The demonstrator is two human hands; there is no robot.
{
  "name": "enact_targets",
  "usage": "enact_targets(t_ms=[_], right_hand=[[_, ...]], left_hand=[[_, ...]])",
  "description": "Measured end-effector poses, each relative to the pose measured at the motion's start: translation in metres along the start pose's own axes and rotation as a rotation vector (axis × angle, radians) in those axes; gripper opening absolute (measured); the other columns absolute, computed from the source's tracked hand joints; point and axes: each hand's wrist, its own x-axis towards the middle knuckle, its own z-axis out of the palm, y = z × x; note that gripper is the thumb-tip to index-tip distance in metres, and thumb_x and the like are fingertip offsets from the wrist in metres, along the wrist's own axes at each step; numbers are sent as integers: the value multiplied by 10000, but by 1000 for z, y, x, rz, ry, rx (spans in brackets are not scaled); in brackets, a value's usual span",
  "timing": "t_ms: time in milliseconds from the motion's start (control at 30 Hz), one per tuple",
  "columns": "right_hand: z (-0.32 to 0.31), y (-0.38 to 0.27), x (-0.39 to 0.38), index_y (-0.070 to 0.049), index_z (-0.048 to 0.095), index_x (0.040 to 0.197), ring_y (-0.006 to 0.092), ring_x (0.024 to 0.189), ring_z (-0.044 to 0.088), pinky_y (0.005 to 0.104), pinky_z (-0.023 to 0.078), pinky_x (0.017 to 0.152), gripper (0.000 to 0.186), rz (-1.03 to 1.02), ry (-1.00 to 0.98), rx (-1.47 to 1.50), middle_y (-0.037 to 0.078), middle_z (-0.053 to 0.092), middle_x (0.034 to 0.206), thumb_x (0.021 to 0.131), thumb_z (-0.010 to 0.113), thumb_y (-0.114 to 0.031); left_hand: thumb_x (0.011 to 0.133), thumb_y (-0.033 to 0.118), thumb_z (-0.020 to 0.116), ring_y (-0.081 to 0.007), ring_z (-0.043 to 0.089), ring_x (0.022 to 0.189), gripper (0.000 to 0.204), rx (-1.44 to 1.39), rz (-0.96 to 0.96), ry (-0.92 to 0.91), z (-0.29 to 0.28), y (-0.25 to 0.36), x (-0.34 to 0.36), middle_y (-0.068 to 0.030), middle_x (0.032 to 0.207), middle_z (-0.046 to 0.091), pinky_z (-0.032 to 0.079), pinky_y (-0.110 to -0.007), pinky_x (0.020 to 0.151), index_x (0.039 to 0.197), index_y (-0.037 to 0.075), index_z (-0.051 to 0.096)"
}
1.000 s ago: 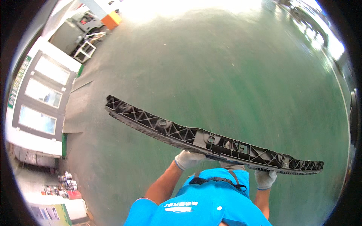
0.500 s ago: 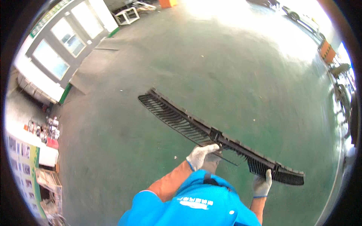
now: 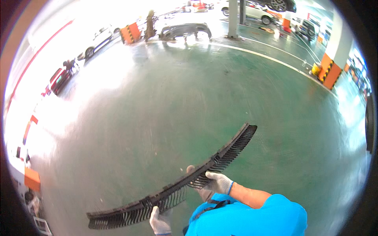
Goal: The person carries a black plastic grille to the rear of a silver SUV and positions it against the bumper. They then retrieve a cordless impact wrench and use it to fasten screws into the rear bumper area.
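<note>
One long black slatted grille strip (image 3: 185,185), gently curved, ribbed.

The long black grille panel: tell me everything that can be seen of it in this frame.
The long black grille panel is a narrow, slightly curved strip of what looks like moulded plastic, with rows of fine slats along one edge and a solid rail along the other. It is held in the air over the green floor, running from lower left to upper right. The gloved left hand holds it near the lower end; the gloved right hand holds it near the middle. Nothing else touches it.
</note>
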Motion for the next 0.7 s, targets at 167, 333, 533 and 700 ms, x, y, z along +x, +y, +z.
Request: enact_targets(t_ms=[167,333,533,700], right_hand=[[-65,-54,-30,-14,545,1314,308,1302,467,465,294,1151,445,134,144,-14,137,542,1380,934,619,-233],[-46,-98,45,-80,544,1348,263,1280,494,465,313,1115,441,346,165,-125,88,576,1347,968,584,-300],[8,-133,179,-64,585,1318,227,1174,566,376,429,1002,469,399,32,-491,61,601,1318,946,650,-343],[39,-154,285,-11,660,1185,182,1001,642,359,529,880,409,403,151,-695,72,675,1118,913,704,-313]], left_hand=[[966,210,517,-269,683,952,299,10,-12,0,33,-86,-26,-118,1138,691,581,-438,772,1189,34,611],[1006,270,514,-259,598,1098,420,16,-81,300,59,-76,-11,-137,1253,621,475,-392,991,1278,-46,559],[984,381,534,-287,527,1216,535,-326,-21,361,84,-63,70,-152,1337,578,367,-410,1090,1308,-45,547],[982,376,534,-303,532,1219,546,-449,45,412,89,-46,180,-153,1356,569,407,-402,1059,1321,-52,541]])
